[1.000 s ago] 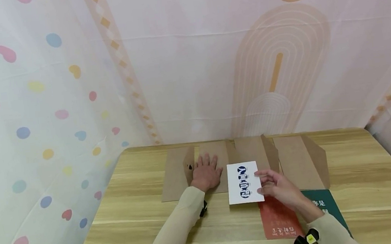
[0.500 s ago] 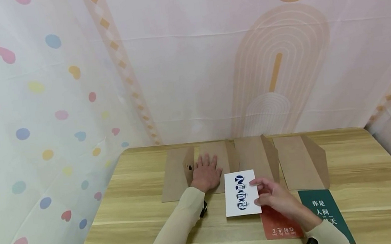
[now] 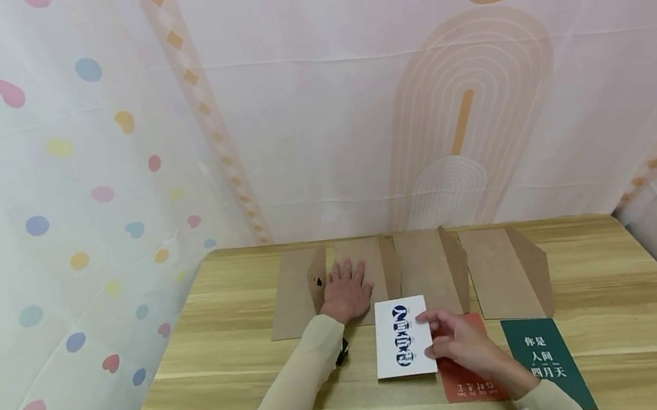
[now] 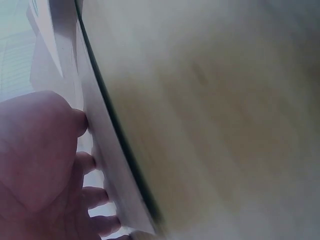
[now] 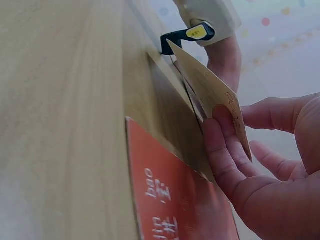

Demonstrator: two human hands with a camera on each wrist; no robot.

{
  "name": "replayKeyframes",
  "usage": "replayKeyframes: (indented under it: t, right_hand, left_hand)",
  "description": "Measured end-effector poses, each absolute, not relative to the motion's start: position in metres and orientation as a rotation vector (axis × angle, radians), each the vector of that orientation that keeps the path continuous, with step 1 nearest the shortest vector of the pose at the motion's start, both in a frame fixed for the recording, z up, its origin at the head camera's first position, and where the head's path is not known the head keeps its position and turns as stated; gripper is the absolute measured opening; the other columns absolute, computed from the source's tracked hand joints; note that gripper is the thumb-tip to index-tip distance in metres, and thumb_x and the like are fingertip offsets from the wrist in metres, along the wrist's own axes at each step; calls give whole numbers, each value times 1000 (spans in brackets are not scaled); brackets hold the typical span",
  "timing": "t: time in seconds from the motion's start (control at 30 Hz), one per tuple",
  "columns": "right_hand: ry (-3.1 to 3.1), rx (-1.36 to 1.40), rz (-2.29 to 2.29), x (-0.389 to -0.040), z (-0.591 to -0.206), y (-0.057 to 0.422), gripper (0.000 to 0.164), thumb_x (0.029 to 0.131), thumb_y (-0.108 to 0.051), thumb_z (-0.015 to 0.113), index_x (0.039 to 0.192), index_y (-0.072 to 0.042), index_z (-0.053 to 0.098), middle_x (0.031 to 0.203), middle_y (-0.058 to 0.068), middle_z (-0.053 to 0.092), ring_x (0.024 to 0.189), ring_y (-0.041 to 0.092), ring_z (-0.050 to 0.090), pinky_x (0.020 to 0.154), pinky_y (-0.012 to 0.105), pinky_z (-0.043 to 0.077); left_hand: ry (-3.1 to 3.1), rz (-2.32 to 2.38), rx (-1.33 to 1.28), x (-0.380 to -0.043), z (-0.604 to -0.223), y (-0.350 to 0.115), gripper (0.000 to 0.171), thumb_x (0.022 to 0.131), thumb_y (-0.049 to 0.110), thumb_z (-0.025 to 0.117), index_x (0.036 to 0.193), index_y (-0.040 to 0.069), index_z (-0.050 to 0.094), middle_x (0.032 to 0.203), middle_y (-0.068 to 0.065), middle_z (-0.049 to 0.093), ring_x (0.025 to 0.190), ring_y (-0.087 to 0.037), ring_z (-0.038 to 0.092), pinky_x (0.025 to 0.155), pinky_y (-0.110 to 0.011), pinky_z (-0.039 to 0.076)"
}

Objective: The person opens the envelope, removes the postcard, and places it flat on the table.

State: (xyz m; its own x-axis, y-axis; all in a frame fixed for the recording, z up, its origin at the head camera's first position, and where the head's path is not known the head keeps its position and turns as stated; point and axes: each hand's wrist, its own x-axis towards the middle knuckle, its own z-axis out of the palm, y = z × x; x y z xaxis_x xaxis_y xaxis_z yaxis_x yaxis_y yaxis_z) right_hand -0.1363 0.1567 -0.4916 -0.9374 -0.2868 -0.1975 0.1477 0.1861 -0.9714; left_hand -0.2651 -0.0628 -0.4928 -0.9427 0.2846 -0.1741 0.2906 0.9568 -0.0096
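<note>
My left hand (image 3: 347, 294) lies flat with fingers spread on the second brown envelope from the left (image 3: 358, 252). In the left wrist view, the fingertips of that hand (image 4: 40, 160) touch the envelope's surface (image 4: 115, 170). My right hand (image 3: 466, 343) pinches a white card (image 3: 388, 340) with dark blue printing by its right edge, thumb below and fingers above. The right wrist view shows the card's tan back (image 5: 202, 82), tilted over the table. Under the right hand lies a red card (image 3: 470, 381) with white characters, partly hidden.
Beside the right forearm lies a green card (image 3: 543, 360) with white characters. Several brown envelopes with open flaps stand in a row along the back of the wooden table (image 3: 214, 373), including one at the right end (image 3: 500, 273). A patterned curtain (image 3: 320, 131) hangs behind.
My right hand has drawn the white card toward the front and slightly left, away from the envelopes. More of the green card now shows. The left hand has stayed in place.
</note>
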Motion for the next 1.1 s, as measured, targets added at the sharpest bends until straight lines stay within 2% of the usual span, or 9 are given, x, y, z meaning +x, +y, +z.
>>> replayKeyframes:
  t: [0.17, 0.6, 0.83, 1.1]
  right_hand:
    - [2150, -177, -1765, -132, -494, 155, 56, 80, 2, 70, 132, 2, 52, 107, 15, 53, 93, 23, 62, 75, 27, 53]
    - [2244, -214, -1642, -124, -495, 150, 51, 82, -2, 72, 130, -6, 56, 107, 11, 59, 94, 25, 61, 77, 31, 52]
    - [2187, -270, -1657, -121, -498, 149, 49, 83, 0, 73, 129, -5, 56, 105, 13, 58, 85, 24, 62, 69, 27, 53]
    - [2251, -340, -1579, -120, -497, 151, 36, 87, -4, 71, 122, -7, 61, 90, 8, 55, 70, 17, 57, 59, 22, 46]
  left_hand:
    - [2932, -39, 426, -265, -493, -63, 58, 107, 43, 30, 159, 17, 23, 164, -13, 19, 151, -36, 16, 119, -49, 24]
    - [2931, -10, 412, -269, -493, -65, 59, 107, 43, 31, 159, 17, 24, 165, -12, 18, 151, -36, 16, 119, -50, 24]
    - [2921, -7, 404, -271, -493, -66, 59, 107, 44, 32, 159, 17, 24, 165, -11, 18, 151, -36, 15, 119, -50, 23]
    - [2926, 7, 413, -275, -492, -67, 59, 107, 43, 31, 159, 17, 24, 165, -12, 18, 151, -37, 16, 119, -51, 24]
